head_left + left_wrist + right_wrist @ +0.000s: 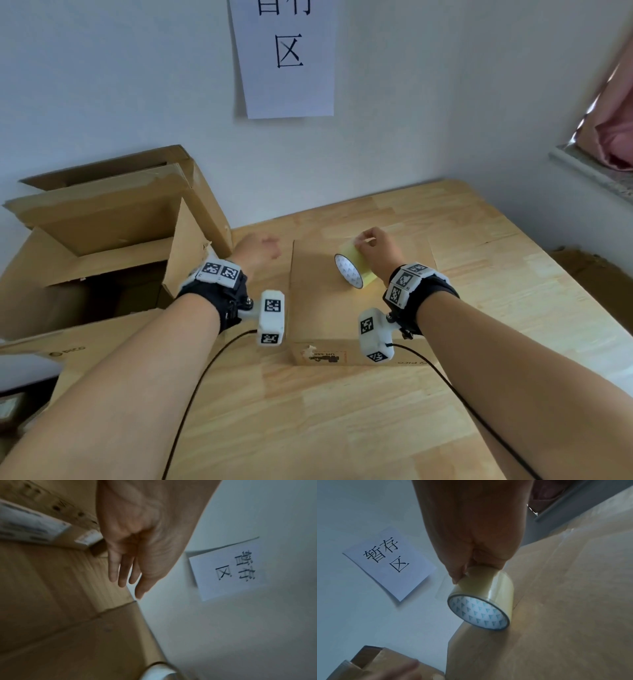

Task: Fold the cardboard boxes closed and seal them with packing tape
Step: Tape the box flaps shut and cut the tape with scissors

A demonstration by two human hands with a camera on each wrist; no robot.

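Observation:
A flat, closed cardboard box (329, 315) lies on the wooden table (342, 428). On its top a roll of clear packing tape (352, 270) stands on its edge, its patterned white core facing me. My right hand (366, 241) grips the roll from above; in the right wrist view the right hand (471, 569) pinches the tape roll (481, 599) between thumb and fingers. My left hand (270, 250) is blurred and hovers over the box's far left edge. In the left wrist view the left hand (126, 585) has straight fingers and holds nothing.
A large open cardboard box (102, 240) with raised flaps stands at the left, against the wall. A paper sign (287, 58) hangs on the wall behind. A window sill (596, 171) juts out at the right, with more cardboard (589, 270) below the table edge.

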